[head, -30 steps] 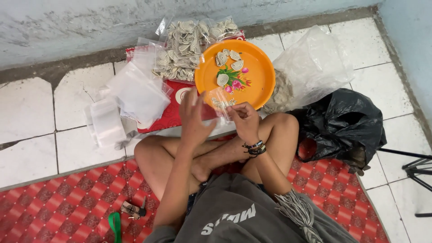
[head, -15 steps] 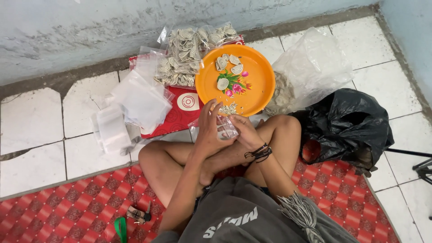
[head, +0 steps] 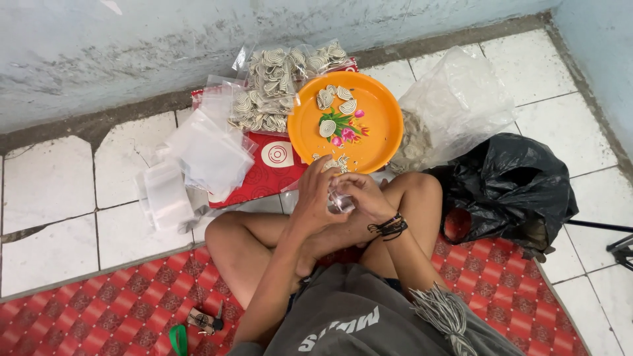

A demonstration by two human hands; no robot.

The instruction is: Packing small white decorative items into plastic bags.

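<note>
Floor (head: 53, 191) of white tiles fills the far part of the scene, and it meets a pale wall (head: 132, 53) at the far edge. A red mat (head: 86, 310) with a square pattern covers the near part, and the person sits on it with legs crossed. A black bag (head: 511, 184) lies crumpled on the right, just beside the person's knee. A big clear bag (head: 461, 99) sits far of the black bag, next to the orange plate (head: 379, 118). The plate is round and has a flower picture in the middle. A few striped snacks (head: 336, 99) lie on its far side. Left of the plate are clear packs of snacks (head: 270, 92) in a heap. A pile of empty clear bags (head: 211, 151) lies further left, partly on a red sheet (head: 264, 175). A little stack of small bags (head: 165, 194) sits at the left end.

The left hand (head: 320, 198) and the right hand (head: 362, 194) meet just near of the plate, above the legs. Both hold a small clear bag (head: 339, 201) between them. The fingers of both hands are curled and pinch this bag. A dark wristband (head: 390, 226) is on the right wrist. Some keys (head: 204, 321) lie on the mat at the near left.
</note>
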